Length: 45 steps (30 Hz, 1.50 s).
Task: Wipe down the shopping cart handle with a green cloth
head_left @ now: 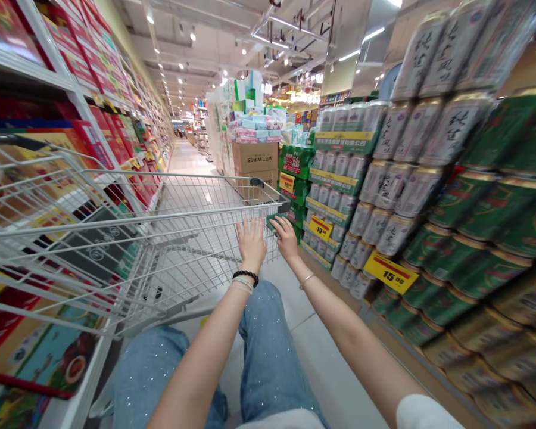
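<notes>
The wire shopping cart stands slantwise in front of me, at left and centre. My left hand is raised at its near end with the fingers stretched out and spread. Whether the fingertips touch the wires, I cannot tell. Just to the right, my right hand has its fingers bent over a small dark green thing, whose kind does not show clearly. This lies right below the cart's dark plastic corner piece.
Shelves of red boxes line the left side. On the right rise stacked silver cans and green cans with yellow price tags. Ahead are wet-wipes cartons and the tiled aisle floor.
</notes>
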Tool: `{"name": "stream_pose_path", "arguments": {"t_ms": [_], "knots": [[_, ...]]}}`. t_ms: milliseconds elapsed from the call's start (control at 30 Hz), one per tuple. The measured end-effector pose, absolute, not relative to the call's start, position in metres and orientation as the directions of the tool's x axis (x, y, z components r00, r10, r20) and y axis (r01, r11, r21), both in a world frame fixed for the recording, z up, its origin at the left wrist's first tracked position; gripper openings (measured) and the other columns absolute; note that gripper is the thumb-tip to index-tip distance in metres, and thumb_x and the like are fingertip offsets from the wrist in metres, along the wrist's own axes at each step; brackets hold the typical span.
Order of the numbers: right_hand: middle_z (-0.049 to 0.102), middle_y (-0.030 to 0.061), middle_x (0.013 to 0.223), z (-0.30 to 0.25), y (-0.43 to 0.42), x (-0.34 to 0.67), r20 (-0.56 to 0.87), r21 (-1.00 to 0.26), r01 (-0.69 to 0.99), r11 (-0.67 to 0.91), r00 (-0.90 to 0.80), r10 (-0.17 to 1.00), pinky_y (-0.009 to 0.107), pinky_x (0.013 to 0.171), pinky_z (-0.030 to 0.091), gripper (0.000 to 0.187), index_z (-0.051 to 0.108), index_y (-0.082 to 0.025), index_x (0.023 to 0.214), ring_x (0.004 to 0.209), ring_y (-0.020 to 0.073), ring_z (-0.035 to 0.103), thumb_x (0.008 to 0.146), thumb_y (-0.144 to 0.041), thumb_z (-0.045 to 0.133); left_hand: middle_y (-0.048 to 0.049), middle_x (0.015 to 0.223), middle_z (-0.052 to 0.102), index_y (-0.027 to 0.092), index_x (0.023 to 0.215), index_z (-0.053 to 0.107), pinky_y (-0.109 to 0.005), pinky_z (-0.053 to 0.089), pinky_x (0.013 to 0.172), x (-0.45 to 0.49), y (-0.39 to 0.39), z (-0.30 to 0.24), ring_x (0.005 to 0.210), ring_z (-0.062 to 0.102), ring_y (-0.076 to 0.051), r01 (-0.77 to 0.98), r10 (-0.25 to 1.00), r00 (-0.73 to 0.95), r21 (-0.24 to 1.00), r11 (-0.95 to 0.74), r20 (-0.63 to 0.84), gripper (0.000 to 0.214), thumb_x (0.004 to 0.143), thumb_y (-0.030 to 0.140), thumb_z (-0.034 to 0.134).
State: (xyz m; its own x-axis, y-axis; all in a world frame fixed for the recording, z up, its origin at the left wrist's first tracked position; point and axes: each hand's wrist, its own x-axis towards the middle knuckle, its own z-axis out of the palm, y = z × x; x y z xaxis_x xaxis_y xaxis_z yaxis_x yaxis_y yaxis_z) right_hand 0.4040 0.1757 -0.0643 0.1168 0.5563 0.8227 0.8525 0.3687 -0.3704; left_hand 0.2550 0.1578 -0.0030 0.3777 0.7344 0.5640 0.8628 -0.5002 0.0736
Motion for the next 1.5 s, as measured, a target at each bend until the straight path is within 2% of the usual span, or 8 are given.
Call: {"name": "stream_pose_path", "arguments": {"t_ms": [333, 533, 667, 800, 967, 1100, 1333, 1500], "knots": [[0.052, 0.0005, 0.147, -0.042, 0.184, 0.415, 0.869, -0.341, 0.875, 0.343, 0.154, 0.470, 0.049, 0.122, 0.027, 0.067, 0.057, -0.030, 0.136, 0.149, 0.0185, 0.027, 0.081, 0.003, 0.035, -0.0140, 0.151, 0.047, 0.012, 0.145, 0.046, -0.054, 0.018, 0.123, 0.261, 0.154, -0.001, 0.144, 0.035, -0.034, 0.871, 0.735, 0.349, 0.088, -0.483, 0.581, 0.063, 0.082, 0.017, 0.047], [0.059, 0.0062, 0.140, -0.095, 0.166, 0.425, 0.755, -0.457, 0.840, 0.292, 0.193, 0.627, 0.046, 0.118, 0.035, 0.068, 0.062, -0.023, 0.130, 0.143, 0.0201, 0.039, 0.074, 0.007, 0.038, -0.0164, 0.149, 0.048, 0.009, 0.144, 0.047, -0.051, 0.018, 0.123, 0.260, 0.151, 0.002, 0.143, 0.036, -0.034, 0.866, 0.720, 0.362, 0.073, -0.495, 0.592, 0.062, 0.082, 0.017, 0.046], [0.063, 0.0051, 0.134, -0.108, 0.159, 0.433, 0.764, -0.518, 0.794, 0.318, 0.263, 0.589, 0.045, 0.116, 0.038, 0.072, 0.063, -0.024, 0.129, 0.139, 0.0184, 0.045, 0.069, 0.006, 0.035, -0.0167, 0.151, 0.045, 0.009, 0.145, 0.046, -0.051, 0.020, 0.123, 0.259, 0.147, 0.000, 0.144, 0.033, -0.035, 0.865, 0.724, 0.359, 0.081, -0.494, 0.589, 0.065, 0.080, 0.016, 0.048], [0.054, 0.0023, 0.145, -0.091, 0.166, 0.431, 0.825, -0.466, 0.800, 0.379, 0.237, 0.514, 0.045, 0.121, 0.029, 0.075, 0.057, -0.027, 0.136, 0.146, 0.0168, 0.034, 0.072, 0.005, 0.035, -0.0162, 0.153, 0.044, 0.011, 0.146, 0.044, -0.052, 0.021, 0.122, 0.258, 0.142, -0.002, 0.145, 0.031, -0.037, 0.868, 0.730, 0.353, 0.087, -0.489, 0.585, 0.068, 0.079, 0.016, 0.050], [0.047, 0.0000, 0.152, -0.105, 0.166, 0.428, 0.793, -0.426, 0.828, 0.363, 0.150, 0.590, 0.045, 0.122, 0.028, 0.080, 0.055, -0.027, 0.139, 0.151, 0.0163, 0.021, 0.070, 0.008, 0.034, -0.0144, 0.153, 0.044, 0.012, 0.146, 0.045, -0.055, 0.022, 0.121, 0.255, 0.137, 0.000, 0.144, 0.034, -0.036, 0.863, 0.733, 0.354, 0.100, -0.496, 0.581, 0.068, 0.078, 0.017, 0.050], [0.051, 0.0006, 0.149, -0.118, 0.156, 0.433, 0.769, -0.400, 0.846, 0.352, 0.101, 0.631, 0.045, 0.122, 0.029, 0.078, 0.058, -0.025, 0.137, 0.151, 0.0171, 0.023, 0.071, 0.008, 0.033, -0.0157, 0.150, 0.047, 0.010, 0.144, 0.046, -0.053, 0.029, 0.119, 0.253, 0.134, 0.002, 0.143, 0.035, -0.037, 0.863, 0.721, 0.368, 0.073, -0.500, 0.587, 0.069, 0.076, 0.019, 0.051], [0.049, -0.0037, 0.150, -0.087, 0.163, 0.425, 0.832, -0.305, 0.887, 0.348, 0.071, 0.551, 0.046, 0.123, 0.027, 0.071, 0.055, -0.031, 0.139, 0.151, 0.0162, 0.023, 0.082, 0.004, 0.032, -0.0164, 0.151, 0.045, 0.010, 0.144, 0.046, -0.052, 0.031, 0.118, 0.253, 0.131, 0.004, 0.144, 0.033, -0.037, 0.860, 0.731, 0.363, 0.095, -0.502, 0.578, 0.070, 0.075, 0.018, 0.054], [0.051, -0.0002, 0.148, -0.105, 0.158, 0.418, 0.801, -0.284, 0.910, 0.302, 0.053, 0.596, 0.048, 0.122, 0.030, 0.070, 0.058, -0.029, 0.137, 0.148, 0.0178, 0.029, 0.080, 0.005, 0.035, -0.0140, 0.151, 0.046, 0.011, 0.143, 0.047, -0.048, 0.032, 0.118, 0.247, 0.134, 0.005, 0.143, 0.035, -0.035, 0.843, 0.733, 0.389, 0.105, -0.528, 0.558, 0.070, 0.075, 0.020, 0.055]]}}
